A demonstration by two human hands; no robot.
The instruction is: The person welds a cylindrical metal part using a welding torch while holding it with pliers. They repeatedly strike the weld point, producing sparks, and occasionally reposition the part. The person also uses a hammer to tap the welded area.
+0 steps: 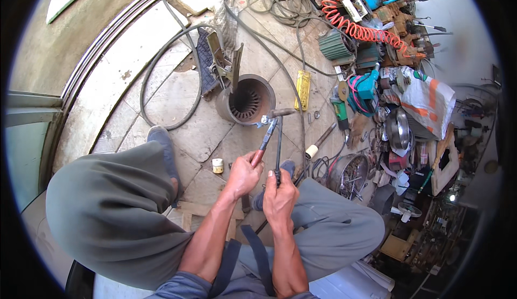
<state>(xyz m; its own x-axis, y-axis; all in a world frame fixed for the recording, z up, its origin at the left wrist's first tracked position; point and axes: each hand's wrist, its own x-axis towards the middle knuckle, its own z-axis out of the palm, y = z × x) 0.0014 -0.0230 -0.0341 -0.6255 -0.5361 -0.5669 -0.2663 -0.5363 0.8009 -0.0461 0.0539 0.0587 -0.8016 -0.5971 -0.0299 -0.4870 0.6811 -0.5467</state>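
My left hand [245,175] is closed round the red handle of a tool with a narrow metal shank [268,133]. A small whitish-blue lump [265,120] sits at its far end; its kind cannot be made out. Beside it, my right hand [280,199] grips a dark rod [279,148] by its black lower part. The rod's top meets a short rusty-brown bar [283,112]; whether they are joined is unclear. Just beyond both tips lies a motor stator housing [222,105], its round slotted bore facing me. A white jar [217,165] stands left of my left hand.
Behind the housing is a metal bracket [235,67] on a dark quilted pad. Cables [186,121] loop over the tiles. To the right are a yellow strip [302,90], a teal power tool [366,90], a finned green motor casing [335,46] and a bowl of metal parts [336,172].
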